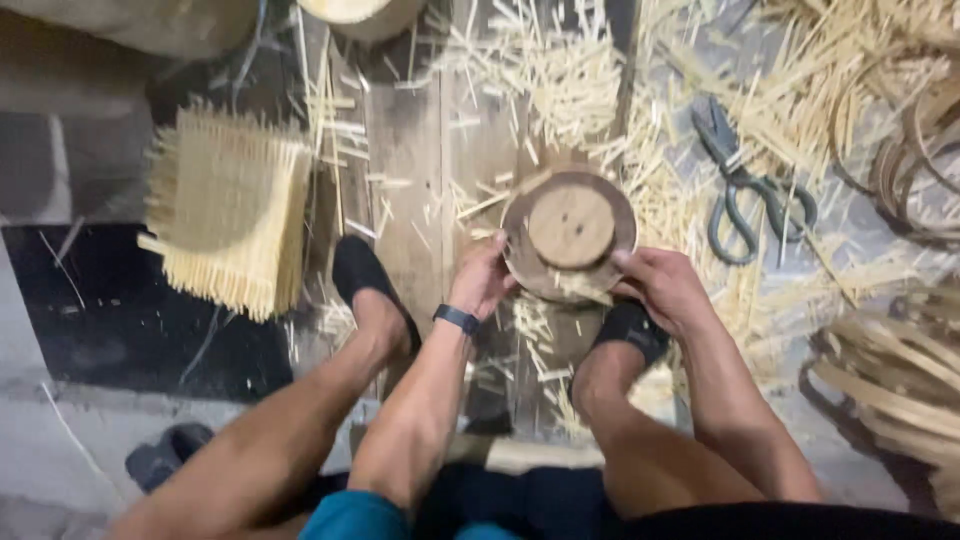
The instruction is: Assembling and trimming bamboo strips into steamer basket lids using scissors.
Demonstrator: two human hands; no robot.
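Round wooden disc (pixel 570 230) lies flat on floor planks (pixel 410 150) between feet; left hand (pixel 482 280) and right hand (pixel 665 285) flank it, equally near; fingers clamped on rim; no long axis; scissors (pixel 745 185) apart to right.

Shears (pixel 745 185) (right), offcuts (pixel 560 75) ahead

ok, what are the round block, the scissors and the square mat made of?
Round block: looks like wood, unfinished, matte brown with a paler raised disc. Both hands, left hand and right hand, grip its rim. Scissors: probably metal, dull grey-green. Square mat: pale woven bamboo-like strips, ends bristling; blurred.
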